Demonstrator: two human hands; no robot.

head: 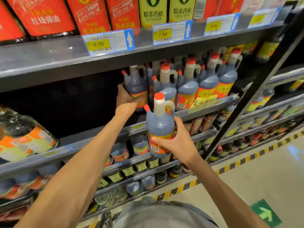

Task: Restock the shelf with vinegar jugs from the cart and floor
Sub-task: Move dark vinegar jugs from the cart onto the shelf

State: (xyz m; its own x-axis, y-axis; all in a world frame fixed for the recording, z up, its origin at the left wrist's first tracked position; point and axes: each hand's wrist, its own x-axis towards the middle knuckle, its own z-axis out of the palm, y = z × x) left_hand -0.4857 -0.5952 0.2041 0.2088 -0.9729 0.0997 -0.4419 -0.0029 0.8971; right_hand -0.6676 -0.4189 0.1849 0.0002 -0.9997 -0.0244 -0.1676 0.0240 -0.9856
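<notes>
My left hand [125,96] grips the lower body of a dark vinegar jug [135,83] with an orange label, held at the left end of the jug row on the middle shelf [202,109]. My right hand [179,142] grips a second vinegar jug [160,125] with a red cap, upright in the air in front of the shelf and below the row. Several matching jugs [189,86] stand side by side on the shelf to the right. Left of them the shelf is dark and bare.
The upper shelf [65,58] carries red and yellow-green bottles [90,14] and price tags [108,41]. A large bottle [24,137] lies at the left. Lower shelves hold small jars. A black upright post [256,86] slants at the right. The floor edge has yellow-black tape [233,165].
</notes>
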